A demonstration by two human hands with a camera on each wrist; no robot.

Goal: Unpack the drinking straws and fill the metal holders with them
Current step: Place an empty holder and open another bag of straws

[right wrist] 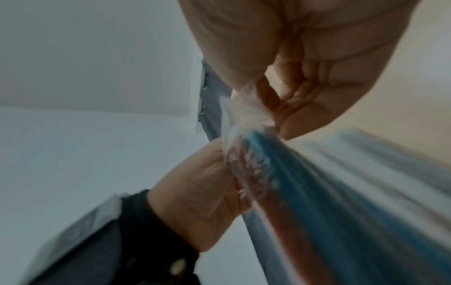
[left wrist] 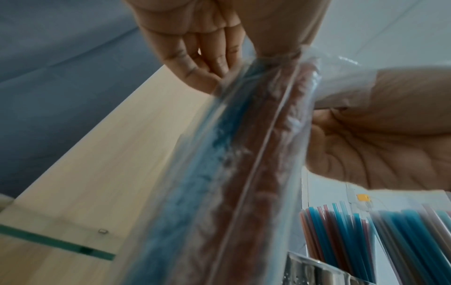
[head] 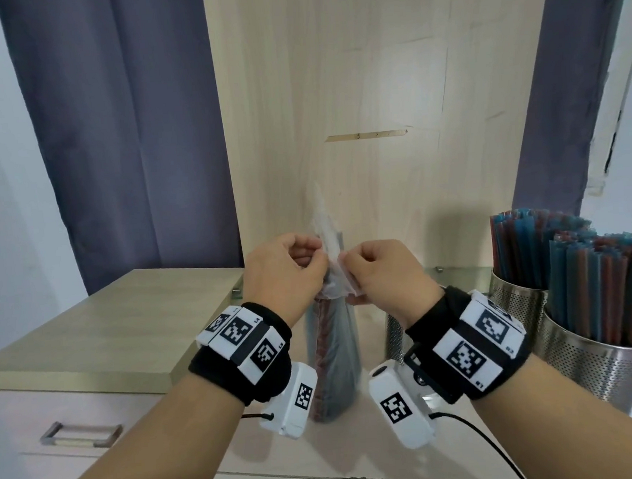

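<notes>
A clear plastic bag of blue and red straws (head: 332, 363) stands upright on the glass shelf between my forearms. My left hand (head: 290, 266) and right hand (head: 374, 269) both pinch the bag's crumpled top (head: 331, 260) from either side, fingers curled. From the left wrist the bag (left wrist: 234, 164) runs down the middle, my left hand (left wrist: 202, 63) at its top. Seen from the right wrist, my right hand (right wrist: 288, 108) pinches the bag's neck (right wrist: 246, 115). An empty perforated metal holder (head: 394, 337) is partly hidden behind my right wrist.
Two perforated metal holders (head: 603, 370) (head: 515, 298) packed with blue and red straws (head: 602, 286) stand at the right. A wooden cabinet top (head: 103, 331) with a drawer handle (head: 79, 435) lies at the left. A wood panel and dark curtains stand behind.
</notes>
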